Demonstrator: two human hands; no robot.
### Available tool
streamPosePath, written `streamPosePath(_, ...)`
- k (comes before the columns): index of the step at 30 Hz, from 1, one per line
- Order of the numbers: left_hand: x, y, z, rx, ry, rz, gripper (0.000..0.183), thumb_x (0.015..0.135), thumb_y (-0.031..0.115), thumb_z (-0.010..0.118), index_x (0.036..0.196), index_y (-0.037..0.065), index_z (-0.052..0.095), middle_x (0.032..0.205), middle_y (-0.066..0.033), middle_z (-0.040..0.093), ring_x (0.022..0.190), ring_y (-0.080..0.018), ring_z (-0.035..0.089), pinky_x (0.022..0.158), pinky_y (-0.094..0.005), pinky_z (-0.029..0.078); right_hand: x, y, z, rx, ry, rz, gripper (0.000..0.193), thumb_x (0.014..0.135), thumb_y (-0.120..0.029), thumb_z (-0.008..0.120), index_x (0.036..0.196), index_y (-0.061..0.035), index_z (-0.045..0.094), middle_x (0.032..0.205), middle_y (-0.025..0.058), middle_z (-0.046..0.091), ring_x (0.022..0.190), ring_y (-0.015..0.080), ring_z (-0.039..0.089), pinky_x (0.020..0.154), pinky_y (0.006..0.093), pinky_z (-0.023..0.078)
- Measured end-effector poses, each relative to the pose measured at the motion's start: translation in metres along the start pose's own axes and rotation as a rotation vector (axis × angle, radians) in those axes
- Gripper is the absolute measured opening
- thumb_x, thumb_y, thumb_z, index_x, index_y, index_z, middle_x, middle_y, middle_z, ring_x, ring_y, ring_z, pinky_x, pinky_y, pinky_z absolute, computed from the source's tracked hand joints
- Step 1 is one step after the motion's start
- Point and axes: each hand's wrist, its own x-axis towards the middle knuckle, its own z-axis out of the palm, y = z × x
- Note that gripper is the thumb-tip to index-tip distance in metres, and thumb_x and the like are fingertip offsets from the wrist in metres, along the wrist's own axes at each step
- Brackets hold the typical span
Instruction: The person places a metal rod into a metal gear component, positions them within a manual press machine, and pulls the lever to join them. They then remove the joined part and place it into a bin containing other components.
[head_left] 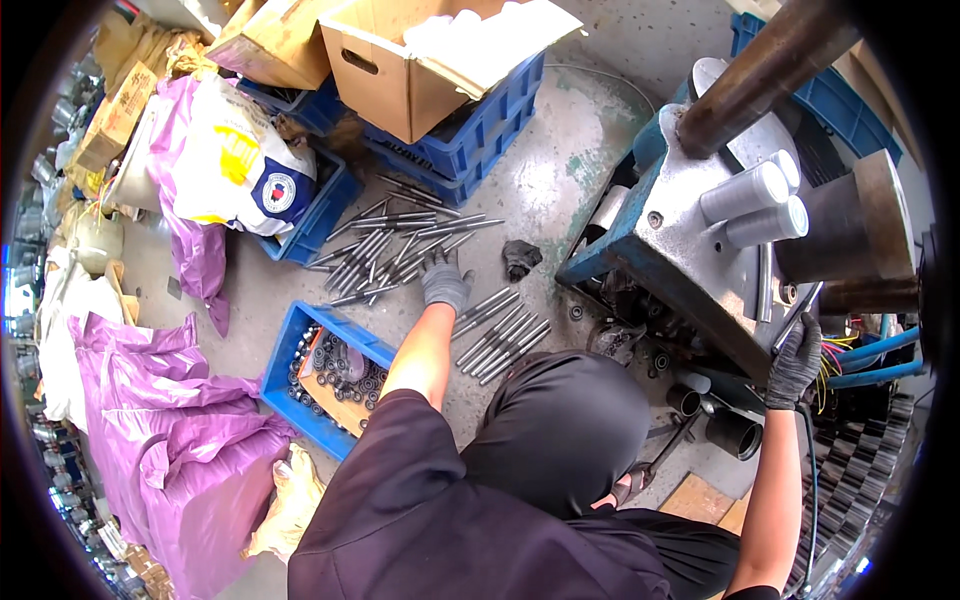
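Grey-gloved left hand (443,280) spread open over loose grey steel rods (400,245) scattered on concrete floor (540,180), 11 o'clock. Gloved right hand (795,362) clamped on blue-grey machine's edge (700,320), 3 o'clock. Risk judged: rods rolled away if nudged.

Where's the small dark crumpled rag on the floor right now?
In the head view, the dark crumpled rag lies on the concrete floor just right of the gloved left hand, between the scattered metal rods and the blue machine base.
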Motion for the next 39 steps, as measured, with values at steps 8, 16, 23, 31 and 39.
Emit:
streamPosePath(8,-0.004,-0.002,-0.022,-0.004,0.072,-0.121,0.057,0.093,0.045,0.064,0.137,0.009,0.058,0.144,-0.0179,0.054,0.137,-0.0370,0.046,0.112,-0.0550,0.036,-0.004,0.005,-0.001,0.022,0.004,0.021,0.025,0.106,-0.013,0.056,0.123,0.0007,0.065,0.111,0.0142,0.067,0.104,0.0253,0.065,0.096,0.0360,0.050)
streamPosePath(16,-0.034,-0.014,-0.003,0.040,0.068,-0.119,0.060,0.094,0.045,0.065,0.142,0.011,0.055,0.152,-0.0152,0.049,0.140,-0.0349,0.045,0.113,-0.0518,0.036,-0.001,-0.002,-0.001,0.013,-0.010,0.023,0.024,0.105,-0.013,0.056,0.123,0.0005,0.065,0.111,0.0148,0.067,0.104,0.0256,0.065,0.096,0.0361,0.050)
streamPosePath(23,-0.054,-0.018,-0.002,-0.045,0.037,-0.027,0.058,0.092,0.042,0.066,0.140,0.011,0.059,0.150,-0.0170,0.050,0.138,-0.0368,0.044,0.113,-0.0542,0.036,-0.001,-0.004,-0.003,-0.039,-0.006,0.009,0.024,0.105,-0.012,0.056,0.123,0.0018,0.065,0.113,0.0149,0.067,0.107,0.0253,0.065,0.098,0.0362,0.050)
streamPosePath(31,-0.006,-0.025,-0.005,-0.019,-0.044,-0.179,0.080,0.090,0.053,0.067,0.157,0.016,0.043,0.167,-0.0177,0.027,0.152,-0.0379,0.027,0.118,-0.0536,0.031,-0.001,-0.002,-0.002,-0.027,-0.007,0.005,0.025,0.106,-0.013,0.056,0.123,0.0026,0.065,0.113,0.0147,0.067,0.106,0.0258,0.065,0.097,0.0362,0.050)
streamPosePath(39,-0.018,-0.021,-0.017,-0.063,-0.091,-0.160,0.077,0.091,0.053,0.066,0.153,0.013,0.046,0.154,-0.0190,0.046,0.143,-0.0369,0.040,0.115,-0.0542,0.034,-0.004,-0.001,-0.002,-0.036,-0.007,0.025,0.026,0.106,-0.014,0.056,0.125,0.0019,0.065,0.116,0.0160,0.069,0.107,0.0266,0.066,0.098,0.0366,0.051)
